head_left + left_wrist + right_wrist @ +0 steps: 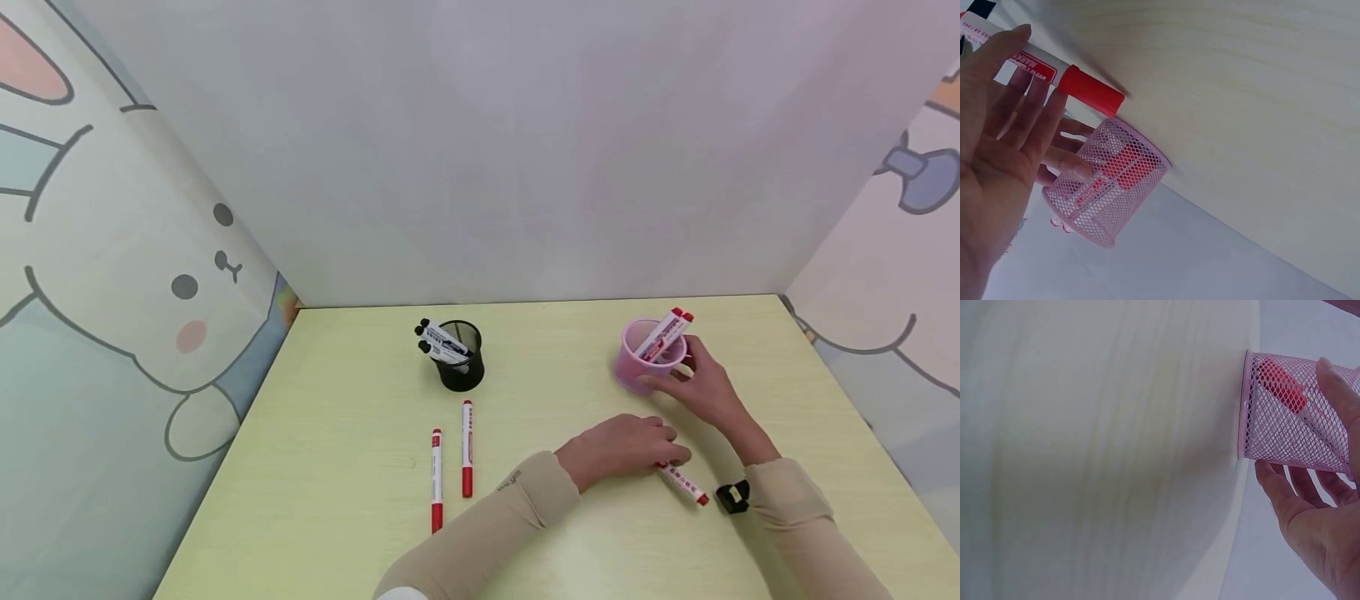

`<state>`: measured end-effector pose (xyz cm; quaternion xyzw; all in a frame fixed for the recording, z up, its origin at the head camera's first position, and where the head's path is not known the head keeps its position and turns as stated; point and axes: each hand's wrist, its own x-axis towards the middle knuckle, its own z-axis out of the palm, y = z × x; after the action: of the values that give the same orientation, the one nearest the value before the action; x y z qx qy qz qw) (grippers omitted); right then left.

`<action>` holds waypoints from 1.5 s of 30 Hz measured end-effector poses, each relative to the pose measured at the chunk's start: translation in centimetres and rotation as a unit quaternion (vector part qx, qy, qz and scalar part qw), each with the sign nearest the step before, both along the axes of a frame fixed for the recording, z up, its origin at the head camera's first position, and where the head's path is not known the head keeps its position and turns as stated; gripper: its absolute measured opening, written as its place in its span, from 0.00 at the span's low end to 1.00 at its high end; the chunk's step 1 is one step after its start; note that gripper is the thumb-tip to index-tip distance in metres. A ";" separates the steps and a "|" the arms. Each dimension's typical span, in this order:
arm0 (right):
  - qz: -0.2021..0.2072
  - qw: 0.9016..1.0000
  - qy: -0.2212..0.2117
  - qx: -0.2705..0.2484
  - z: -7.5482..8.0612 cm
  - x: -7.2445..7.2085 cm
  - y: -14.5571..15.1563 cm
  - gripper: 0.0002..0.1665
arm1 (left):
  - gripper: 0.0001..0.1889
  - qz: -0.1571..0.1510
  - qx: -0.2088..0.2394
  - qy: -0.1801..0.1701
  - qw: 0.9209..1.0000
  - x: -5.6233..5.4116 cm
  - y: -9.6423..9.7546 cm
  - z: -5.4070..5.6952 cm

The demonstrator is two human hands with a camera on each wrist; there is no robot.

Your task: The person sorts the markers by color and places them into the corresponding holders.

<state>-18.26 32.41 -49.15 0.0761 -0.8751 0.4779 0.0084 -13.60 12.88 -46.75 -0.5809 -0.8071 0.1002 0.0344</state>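
My left hand [626, 446] pinches a red whiteboard marker [1038, 65] between thumb and fingers, low over the table in front of the pink pen holder [628, 377]. In the left wrist view the marker's red cap [1091, 90] points toward the mesh holder [1107, 209]. My right hand [705, 387] grips the holder's side, thumb on one side and fingers on the other. The holder stands upright on the table, and red markers [663, 335] lean inside it with their caps down, seen through the mesh in both wrist views.
A black mesh pen holder [461, 379] with several black-tipped markers [442, 342] stands at the back, left of the pink one. Two red markers lie before it, one nearer [437, 475] and one farther [467, 446]. A small black device [733, 497] is by my right wrist. Walls [525, 167] border the table.
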 end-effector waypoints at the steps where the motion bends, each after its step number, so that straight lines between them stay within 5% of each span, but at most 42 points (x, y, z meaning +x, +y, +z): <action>1: 0.000 1.000 -0.001 0.000 0.0 0.0 0.0 0.53 | 0.11 0.000 0.009 0.002 1.000 -0.1 -0.2 0.0; 13: 0.002 1.000 -0.007 0.003 -0.4 0.0 0.2 0.53 | 0.16 0.009 0.080 -0.046 0.996 -0.6 -1.6 1.8; 23: 0.003 1.000 0.003 -0.002 -0.5 0.1 0.2 0.50 | 0.17 0.016 0.187 -0.110 0.976 -1.7 -3.0 2.7; 32: 0.006 1.000 0.004 -0.009 -0.4 0.0 0.3 0.48 | 0.18 0.027 0.281 -0.197 0.939 -2.5 -3.6 3.6; 40: 0.010 1.000 0.015 -0.001 -0.5 -0.1 0.4 0.44 | 0.18 0.019 0.343 -0.224 0.912 -3.1 -3.6 4.5; 45: -0.003 0.998 0.039 0.050 -0.4 0.0 0.4 0.44 | 0.18 0.015 0.400 -0.240 0.884 -3.7 -3.5 4.8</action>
<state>-18.24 32.80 -49.59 0.0923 -0.8970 0.4303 0.0399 -17.29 9.38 -41.90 -0.5117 -0.7710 -0.3730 0.0675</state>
